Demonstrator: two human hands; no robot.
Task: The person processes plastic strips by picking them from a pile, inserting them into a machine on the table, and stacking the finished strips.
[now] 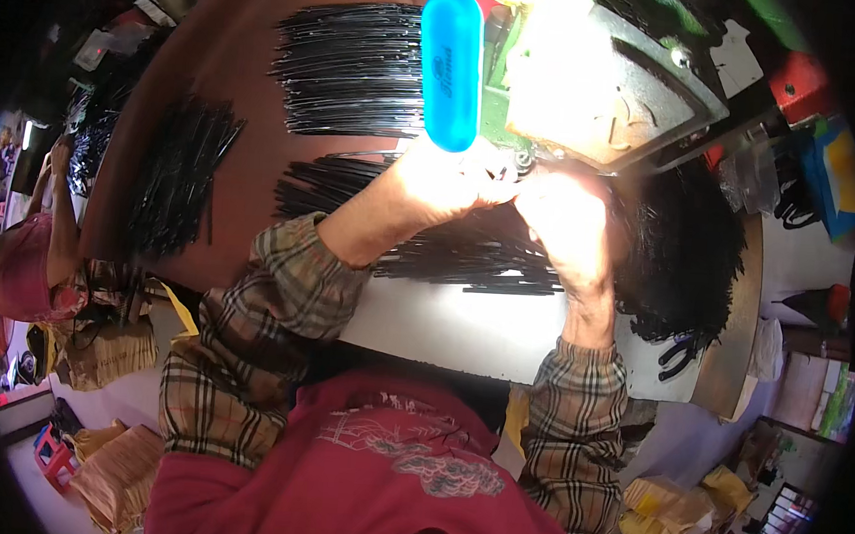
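Observation:
Bright lamplight washes out both of my hands, which meet at the metal working end (523, 160) of a machine. My left hand (451, 179) is closed, fingers pinched together there. Close beside it, my right hand (568, 212) is also closed, its fingertips pointing toward the left hand's. Whatever the fingers pinch is lost in the glare. Below my hands lies a pile of thin black strips (457, 259), partly on a white board (425, 320). To the right of my right hand spreads a dense heap of black strips (684, 256).
The machine's metal cover (639, 99) stands just beyond my hands, next to an upright blue rounded object (450, 70). More black strips (351, 70) lie in rows on the brown tabletop (249, 161). Dark-handled pliers (676, 358) rest at right. Another person's arm (61, 209) shows far left.

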